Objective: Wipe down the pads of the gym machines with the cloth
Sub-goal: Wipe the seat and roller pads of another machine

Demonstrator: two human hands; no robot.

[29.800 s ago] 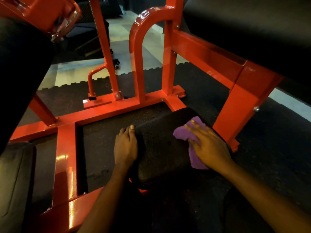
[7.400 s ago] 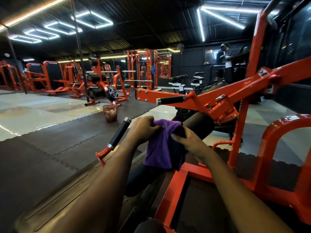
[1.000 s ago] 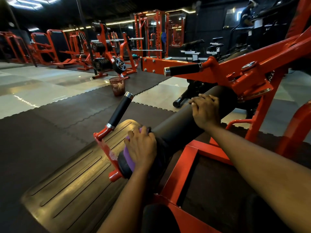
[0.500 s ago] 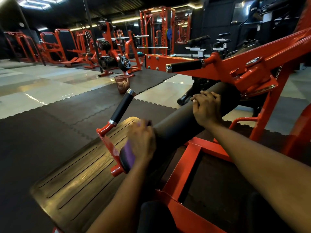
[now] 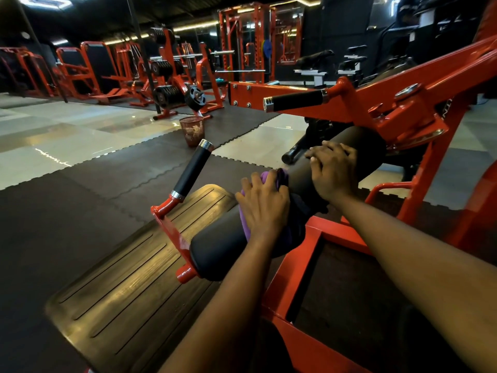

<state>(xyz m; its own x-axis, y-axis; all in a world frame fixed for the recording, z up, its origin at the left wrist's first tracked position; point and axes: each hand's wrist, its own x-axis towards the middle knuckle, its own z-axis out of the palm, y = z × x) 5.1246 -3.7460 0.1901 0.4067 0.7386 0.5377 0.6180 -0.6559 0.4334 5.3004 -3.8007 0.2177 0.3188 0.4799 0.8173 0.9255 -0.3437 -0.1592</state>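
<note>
Purple cloth (image 5: pixel 247 228) draped over the black roller pad (image 5: pixel 219 249) of the red machine frame (image 5: pixel 309 232), about halfway along the pad; pinned there by the left hand (image 5: pixel 262 208), fingers (image 5: pixel 272 176) spread and bent over the bunched fabric; right hand (image 5: pixel 333 170) further up the same pad, fingers curled over its top, gripping it, no cloth beneath; black handle grip (image 5: pixel 192 168) just left of the pad, tilted; ribbed rubber footplate (image 5: pixel 129 281) below on the floor; mesh basket (image 5: pixel 191 130) well behind.
</note>
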